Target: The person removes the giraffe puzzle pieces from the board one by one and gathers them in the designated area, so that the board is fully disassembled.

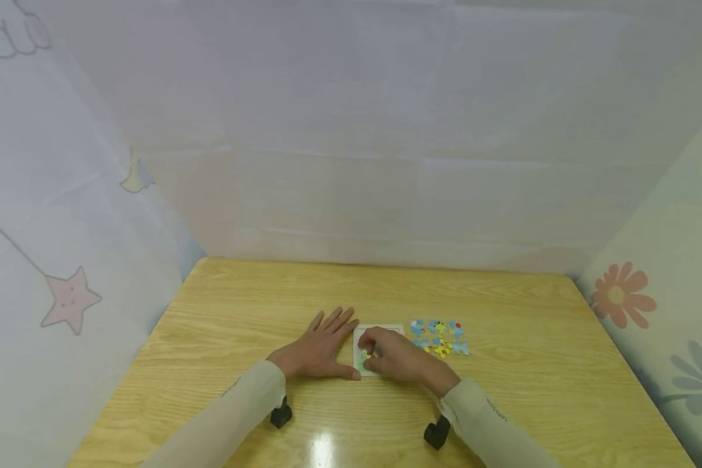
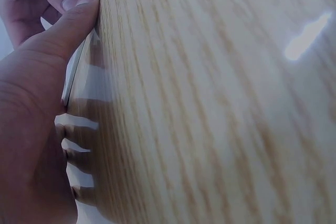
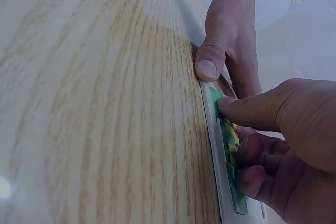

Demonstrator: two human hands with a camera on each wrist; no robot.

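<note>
A small white-bordered puzzle board (image 1: 378, 327) lies flat on the table, green and yellow puzzle pieces (image 3: 237, 192) set inside it. My left hand (image 1: 322, 351) rests at the board's left side with fingers spread, its thumb (image 3: 208, 69) on the near left corner. Over the board, my right hand (image 1: 394, 356) has its fingers curled and its thumb (image 3: 231, 106) touching a green piece. The other fingertips (image 3: 251, 179) meet the pieces lower along the board. Whether a piece is pinched between thumb and index finger is hidden. Several loose puzzle pieces (image 1: 441, 346) lie right of the board, blue and yellow.
The wooden table (image 1: 269, 286) runs back to a pale cloth wall (image 1: 327, 195), with printed cloth at both sides. A dark wrist mount (image 1: 281, 414) hangs under the left sleeve and another dark mount (image 1: 437, 434) under the right.
</note>
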